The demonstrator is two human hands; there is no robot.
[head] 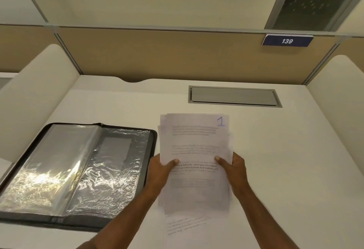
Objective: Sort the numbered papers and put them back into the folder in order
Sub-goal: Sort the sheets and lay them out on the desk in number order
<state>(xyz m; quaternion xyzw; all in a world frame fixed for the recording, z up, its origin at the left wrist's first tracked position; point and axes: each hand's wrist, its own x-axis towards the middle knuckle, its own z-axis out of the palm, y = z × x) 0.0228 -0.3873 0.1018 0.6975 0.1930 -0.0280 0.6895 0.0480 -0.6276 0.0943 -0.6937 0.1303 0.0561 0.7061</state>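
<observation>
I hold a stack of printed papers [195, 146] upright-tilted above the desk; its top sheet bears a blue handwritten "1" at the upper right. My left hand [160, 170] grips the stack's left edge, thumb on the front. At the right edge my right hand [234, 170] grips it the same way. Another printed sheet [187, 227] lies flat on the desk under the stack, partly hidden. The black zip folder [78, 173] lies open to the left, its clear plastic sleeves shining.
The white desk [285, 160] is boxed in by beige partition walls at the back and rounded side panels. A grey cable hatch [234, 96] is set into the desk behind the papers. A blue "139" sign [287, 41] hangs on the back partition.
</observation>
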